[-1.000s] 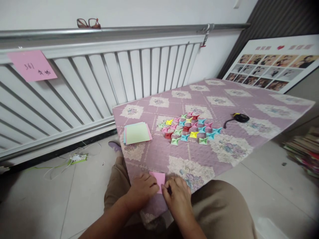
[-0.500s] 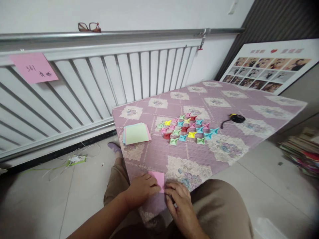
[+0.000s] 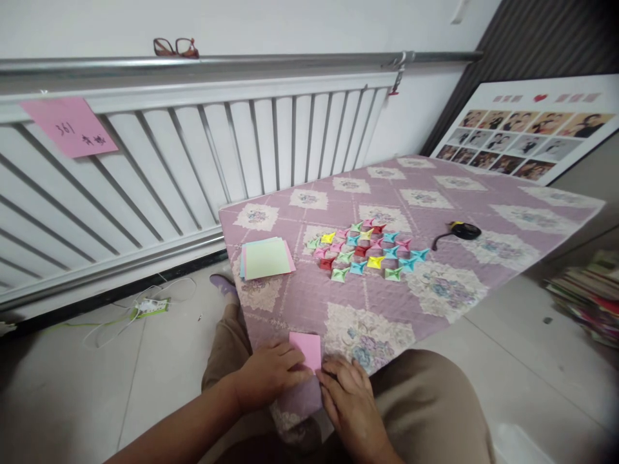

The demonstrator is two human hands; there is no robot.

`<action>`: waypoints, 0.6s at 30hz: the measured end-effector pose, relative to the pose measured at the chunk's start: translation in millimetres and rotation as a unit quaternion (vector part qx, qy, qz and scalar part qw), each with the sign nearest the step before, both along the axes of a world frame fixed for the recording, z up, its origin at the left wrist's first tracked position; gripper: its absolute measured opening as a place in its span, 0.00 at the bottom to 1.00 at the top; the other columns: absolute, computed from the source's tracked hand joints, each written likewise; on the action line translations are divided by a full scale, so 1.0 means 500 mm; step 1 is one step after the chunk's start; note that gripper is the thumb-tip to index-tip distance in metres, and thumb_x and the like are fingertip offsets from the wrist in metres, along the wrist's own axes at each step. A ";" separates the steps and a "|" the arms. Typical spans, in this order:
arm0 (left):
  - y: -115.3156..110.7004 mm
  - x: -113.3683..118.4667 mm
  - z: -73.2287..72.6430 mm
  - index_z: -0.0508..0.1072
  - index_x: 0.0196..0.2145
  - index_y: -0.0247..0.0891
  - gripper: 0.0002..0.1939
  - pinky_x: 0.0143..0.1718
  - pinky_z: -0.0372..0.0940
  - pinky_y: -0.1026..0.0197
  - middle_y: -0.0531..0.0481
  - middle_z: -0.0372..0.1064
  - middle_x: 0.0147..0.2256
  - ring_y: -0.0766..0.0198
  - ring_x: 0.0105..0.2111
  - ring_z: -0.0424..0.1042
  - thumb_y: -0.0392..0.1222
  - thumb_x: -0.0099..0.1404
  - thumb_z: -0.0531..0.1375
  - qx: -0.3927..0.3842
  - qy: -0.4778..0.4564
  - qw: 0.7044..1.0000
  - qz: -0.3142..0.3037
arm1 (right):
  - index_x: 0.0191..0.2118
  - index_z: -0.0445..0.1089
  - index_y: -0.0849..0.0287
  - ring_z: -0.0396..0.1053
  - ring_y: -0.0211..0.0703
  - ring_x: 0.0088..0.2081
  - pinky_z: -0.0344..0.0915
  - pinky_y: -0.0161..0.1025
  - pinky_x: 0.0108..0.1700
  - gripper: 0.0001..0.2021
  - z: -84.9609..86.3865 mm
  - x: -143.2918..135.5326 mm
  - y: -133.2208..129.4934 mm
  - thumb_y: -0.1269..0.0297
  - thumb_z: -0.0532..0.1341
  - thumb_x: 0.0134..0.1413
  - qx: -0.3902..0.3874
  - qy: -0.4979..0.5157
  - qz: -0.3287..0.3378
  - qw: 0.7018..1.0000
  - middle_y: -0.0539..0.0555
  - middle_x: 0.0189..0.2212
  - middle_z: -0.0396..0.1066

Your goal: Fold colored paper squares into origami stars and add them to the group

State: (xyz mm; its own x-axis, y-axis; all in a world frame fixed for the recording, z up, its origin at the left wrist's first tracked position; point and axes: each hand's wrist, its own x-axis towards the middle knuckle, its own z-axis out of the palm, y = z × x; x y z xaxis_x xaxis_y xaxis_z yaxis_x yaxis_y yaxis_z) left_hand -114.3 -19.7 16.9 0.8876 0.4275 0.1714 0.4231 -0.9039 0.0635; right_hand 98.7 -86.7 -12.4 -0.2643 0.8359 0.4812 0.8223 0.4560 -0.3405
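Note:
A pink paper (image 3: 308,348) lies flat at the near corner of the patterned tablecloth (image 3: 333,306). My left hand (image 3: 273,372) rests on its left and lower edge, with the fingers pressed together on the paper. At the lower right corner of the paper, the fingertips of my right hand (image 3: 351,396) pinch or press the edge. Farther up the table stand several small folded paper pieces (image 3: 376,261) in green, blue, yellow, red and pink. A stack of square coloured sheets (image 3: 267,259) lies to the left of them.
A black tape measure (image 3: 465,231) lies on the right of the table. Behind are a white radiator (image 3: 285,142), a pink note (image 3: 72,129) and glasses (image 3: 176,48). A photo board (image 3: 527,138) leans at the right.
The view has shifted slightly. My left hand has slid a little down and left along the pink paper, and my right hand stays at its lower right corner.

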 end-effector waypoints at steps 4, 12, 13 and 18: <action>-0.007 -0.011 0.009 0.66 0.49 0.46 0.11 0.44 0.55 0.59 0.51 0.66 0.45 0.62 0.44 0.63 0.41 0.70 0.52 -0.011 -0.006 1.000 -0.003 | 0.44 0.70 0.50 0.67 0.43 0.46 0.50 0.47 0.57 0.15 0.000 0.005 0.000 0.74 0.54 0.54 0.003 -0.025 0.004 1.000 0.49 0.39 0.72; -0.006 -0.007 0.003 0.67 0.48 0.46 0.10 0.44 0.53 0.57 0.51 0.66 0.46 0.61 0.45 0.63 0.42 0.71 0.52 -0.018 -0.002 1.000 0.000 | 0.47 0.68 0.53 0.68 0.44 0.46 0.52 0.47 0.56 0.14 0.012 0.001 -0.006 0.70 0.57 0.55 0.033 -0.085 0.031 0.995 0.50 0.42 0.73; -0.005 -0.007 0.003 0.67 0.47 0.45 0.09 0.44 0.53 0.57 0.51 0.67 0.46 0.61 0.45 0.63 0.42 0.70 0.52 -0.018 0.002 1.000 -0.001 | 0.49 0.68 0.54 0.69 0.44 0.46 0.52 0.46 0.57 0.15 0.011 -0.006 -0.008 0.70 0.56 0.55 0.036 -0.092 0.041 0.994 0.50 0.43 0.74; -0.007 -0.008 -0.004 0.70 0.42 0.42 0.07 0.45 0.53 0.57 0.51 0.67 0.47 0.62 0.46 0.63 0.42 0.70 0.53 -0.014 0.002 1.000 0.003 | 0.51 0.66 0.54 0.70 0.41 0.47 0.53 0.42 0.56 0.15 0.001 -0.029 -0.013 0.69 0.53 0.59 0.030 -0.086 0.043 0.995 0.50 0.45 0.74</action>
State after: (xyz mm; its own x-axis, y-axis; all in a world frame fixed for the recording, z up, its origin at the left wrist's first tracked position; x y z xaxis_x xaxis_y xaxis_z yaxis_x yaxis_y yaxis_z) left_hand -118.3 -22.9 14.8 0.8857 0.4375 0.1555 0.4289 -0.8992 0.0864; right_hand 84.1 -93.4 -11.7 -0.4170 0.7776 0.4706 0.8227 0.5431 -0.1682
